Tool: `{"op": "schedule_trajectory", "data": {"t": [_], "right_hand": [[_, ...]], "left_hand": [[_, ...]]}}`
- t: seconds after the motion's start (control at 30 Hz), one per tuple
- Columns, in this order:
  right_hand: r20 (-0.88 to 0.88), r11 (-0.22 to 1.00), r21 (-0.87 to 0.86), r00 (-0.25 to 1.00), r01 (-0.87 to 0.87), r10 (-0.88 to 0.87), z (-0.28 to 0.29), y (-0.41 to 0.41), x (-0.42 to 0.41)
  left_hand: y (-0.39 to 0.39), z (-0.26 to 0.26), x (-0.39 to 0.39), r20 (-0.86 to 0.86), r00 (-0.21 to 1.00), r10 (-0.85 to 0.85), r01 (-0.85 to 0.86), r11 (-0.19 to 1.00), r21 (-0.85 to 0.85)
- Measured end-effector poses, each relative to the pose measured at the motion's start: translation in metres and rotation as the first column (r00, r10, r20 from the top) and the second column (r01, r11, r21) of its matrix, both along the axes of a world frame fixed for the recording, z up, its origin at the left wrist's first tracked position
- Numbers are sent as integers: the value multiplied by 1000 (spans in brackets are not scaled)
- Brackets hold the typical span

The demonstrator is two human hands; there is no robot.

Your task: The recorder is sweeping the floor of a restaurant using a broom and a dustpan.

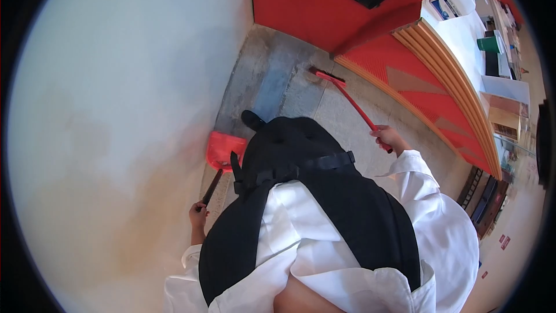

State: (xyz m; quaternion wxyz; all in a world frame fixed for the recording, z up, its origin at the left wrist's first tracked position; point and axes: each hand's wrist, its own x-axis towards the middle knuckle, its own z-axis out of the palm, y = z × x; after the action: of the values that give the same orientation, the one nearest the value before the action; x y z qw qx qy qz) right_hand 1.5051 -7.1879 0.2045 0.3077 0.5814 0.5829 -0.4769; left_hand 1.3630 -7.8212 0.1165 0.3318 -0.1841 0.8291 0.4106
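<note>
My left hand (199,214) grips the black handle of a red plastic dustpan (226,145), which is held low at my left side near the pale wall. Some small light bits seem to lie in the pan. In my right hand (388,135) is the red handle of a small broom (332,78). Its dark-bristled head is out in front of me, at the floor near the base of a red counter. Part of the dustpan's right edge is hidden behind my black apron (299,148).
A pale wall (143,95) rises close on my left. The grey plank-like floor (278,74) runs ahead to a red wall (295,13). On my right stands a red counter with wooden trim (456,82), bearing a white bottle (454,2) and a green cup (488,44).
</note>
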Motion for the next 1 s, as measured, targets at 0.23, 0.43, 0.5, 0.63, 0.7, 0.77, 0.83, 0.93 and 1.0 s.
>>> {"op": "schedule_trajectory", "data": {"t": [0.23,0.43,0.5,0.63,0.7,0.77,0.83,0.93,1.0], "right_hand": [[-264,983,64,947,-170,181,-53,25,-30],[-307,948,148,899,-281,314,-103,49,-107],[-157,939,113,927,-326,341,-121,43,-124],[-67,847,206,856,-490,512,-150,-20,-132],[-126,841,259,847,-475,517,-176,-71,-109],[-138,747,426,779,-510,611,-218,-124,-61],[-166,760,285,750,-584,640,-202,-189,-37],[-317,788,162,725,-594,611,-138,-239,-2],[-232,884,-81,871,-460,433,-88,-243,7]], "left_hand": [[13,-15,28,-72,974,214,-214,977,5],[36,-3,17,-24,989,148,-149,989,-27],[45,4,6,6,994,110,-109,993,-36],[39,-9,-10,42,999,16,-12,996,-89],[36,-21,-15,38,999,-14,16,998,-56],[43,-40,-30,24,997,-68,68,998,1],[29,-60,-32,0,997,-75,75,997,-13],[26,-75,-27,-30,998,-58,58,998,7],[15,-86,-18,-53,997,-57,59,997,40]]}}
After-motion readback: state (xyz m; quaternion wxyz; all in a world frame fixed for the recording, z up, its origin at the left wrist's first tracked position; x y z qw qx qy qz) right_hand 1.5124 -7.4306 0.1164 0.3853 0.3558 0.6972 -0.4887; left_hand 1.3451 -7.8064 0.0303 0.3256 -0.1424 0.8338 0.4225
